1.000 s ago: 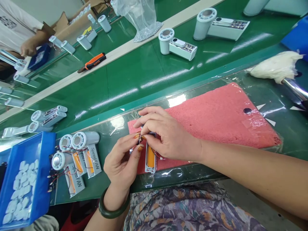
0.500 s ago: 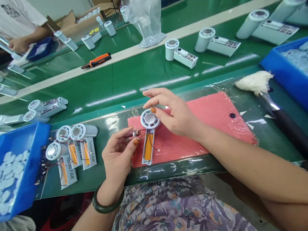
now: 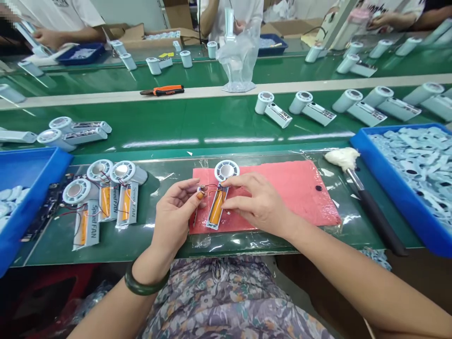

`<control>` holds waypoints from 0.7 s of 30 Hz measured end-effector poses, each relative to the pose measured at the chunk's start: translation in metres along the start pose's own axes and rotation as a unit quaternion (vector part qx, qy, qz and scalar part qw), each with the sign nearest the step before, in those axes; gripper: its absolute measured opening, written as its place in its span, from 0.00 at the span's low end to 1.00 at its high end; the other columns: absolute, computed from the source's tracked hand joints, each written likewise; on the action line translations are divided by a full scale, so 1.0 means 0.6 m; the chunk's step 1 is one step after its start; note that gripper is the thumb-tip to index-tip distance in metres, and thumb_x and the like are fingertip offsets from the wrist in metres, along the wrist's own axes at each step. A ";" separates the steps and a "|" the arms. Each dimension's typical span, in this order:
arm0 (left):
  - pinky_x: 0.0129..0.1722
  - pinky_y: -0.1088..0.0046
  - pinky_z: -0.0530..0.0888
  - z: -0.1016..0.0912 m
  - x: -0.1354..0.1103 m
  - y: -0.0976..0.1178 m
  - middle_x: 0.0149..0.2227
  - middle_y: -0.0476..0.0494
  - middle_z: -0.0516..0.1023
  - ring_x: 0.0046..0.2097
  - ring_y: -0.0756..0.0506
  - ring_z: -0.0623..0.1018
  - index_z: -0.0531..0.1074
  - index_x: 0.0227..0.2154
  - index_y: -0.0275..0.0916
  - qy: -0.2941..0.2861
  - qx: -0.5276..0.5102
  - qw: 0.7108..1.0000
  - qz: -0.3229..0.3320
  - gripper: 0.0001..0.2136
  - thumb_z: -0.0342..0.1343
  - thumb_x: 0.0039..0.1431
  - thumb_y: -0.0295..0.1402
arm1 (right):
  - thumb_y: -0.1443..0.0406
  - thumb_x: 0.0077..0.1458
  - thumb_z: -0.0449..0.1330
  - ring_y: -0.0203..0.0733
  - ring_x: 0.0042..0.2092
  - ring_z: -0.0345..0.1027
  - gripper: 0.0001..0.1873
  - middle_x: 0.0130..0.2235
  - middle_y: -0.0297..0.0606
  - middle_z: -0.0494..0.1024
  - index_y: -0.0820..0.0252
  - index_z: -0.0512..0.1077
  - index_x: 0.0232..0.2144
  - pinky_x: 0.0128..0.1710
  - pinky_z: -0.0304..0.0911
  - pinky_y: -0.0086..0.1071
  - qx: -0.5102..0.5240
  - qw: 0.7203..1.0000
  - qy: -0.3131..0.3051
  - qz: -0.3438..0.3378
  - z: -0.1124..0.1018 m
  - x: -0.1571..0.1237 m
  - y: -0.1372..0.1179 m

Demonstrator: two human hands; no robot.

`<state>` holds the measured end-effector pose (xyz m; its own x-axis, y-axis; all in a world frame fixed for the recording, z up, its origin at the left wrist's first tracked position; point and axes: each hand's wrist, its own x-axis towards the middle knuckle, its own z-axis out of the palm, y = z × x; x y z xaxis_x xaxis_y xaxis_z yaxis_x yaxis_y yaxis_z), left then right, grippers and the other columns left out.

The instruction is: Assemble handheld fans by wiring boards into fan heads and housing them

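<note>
A light-blue handheld fan (image 3: 226,170) lies on the red mat (image 3: 282,193), its round head away from me and its handle open. Inside the handle an orange battery (image 3: 216,210) shows, with thin red and black wires. My left hand (image 3: 176,212), left of the fan, pinches a small wired part (image 3: 200,189); the fingertips mostly cover it. My right hand (image 3: 259,202) is at the handle's right side. Its index fingertip is by the fan's neck and its thumb beside the battery, the two apart with nothing visible between them.
Several open fans (image 3: 84,219) lie to the left, beside a blue bin (image 3: 52,165). At right are a black-handled tool (image 3: 381,216) with a wrapped head and a blue bin (image 3: 402,216) of light-blue parts. Orange pliers (image 3: 164,90) lie on the divider; co-workers sit opposite.
My right hand has come down from above the fan head to the handle. My left hand still pinches the small part. The camera view has levelled and shows more of the line opposite.
</note>
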<state>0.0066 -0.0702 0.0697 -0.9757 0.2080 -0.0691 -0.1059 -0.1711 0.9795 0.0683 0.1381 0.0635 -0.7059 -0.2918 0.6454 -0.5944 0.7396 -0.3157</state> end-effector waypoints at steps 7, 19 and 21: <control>0.33 0.76 0.81 -0.002 -0.001 -0.001 0.36 0.44 0.82 0.32 0.51 0.81 0.79 0.41 0.36 -0.010 -0.033 0.999 -0.035 0.21 0.75 0.44 0.37 | 0.68 0.67 0.57 0.40 0.41 0.71 0.09 0.42 0.34 0.83 0.57 0.77 0.38 0.42 0.59 0.37 0.044 0.996 -0.076 0.017 -0.003 0.042 -0.006; 0.33 0.70 0.84 -0.005 -0.002 -0.003 0.40 0.42 0.83 0.34 0.46 0.84 0.79 0.42 0.41 -0.052 -0.001 0.999 0.008 0.16 0.71 0.53 0.40 | 0.66 0.68 0.54 0.42 0.35 0.62 0.14 0.33 0.38 0.76 0.58 0.78 0.33 0.35 0.54 0.36 -0.067 0.992 -0.018 0.102 0.025 0.070 -0.027; 0.36 0.70 0.84 -0.006 -0.004 -0.006 0.46 0.40 0.82 0.39 0.45 0.84 0.81 0.40 0.42 -0.057 0.046 0.995 0.074 0.11 0.68 0.56 0.39 | 0.66 0.68 0.53 0.42 0.35 0.63 0.15 0.34 0.39 0.77 0.58 0.77 0.32 0.35 0.53 0.37 -0.095 0.992 0.000 0.079 0.025 0.067 -0.030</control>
<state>0.0086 -0.0738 0.0657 -0.9505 0.2959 0.0947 0.0614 -0.1201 0.9909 0.0449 0.1042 0.0848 -0.7849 -0.1637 0.5977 -0.3934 0.8768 -0.2765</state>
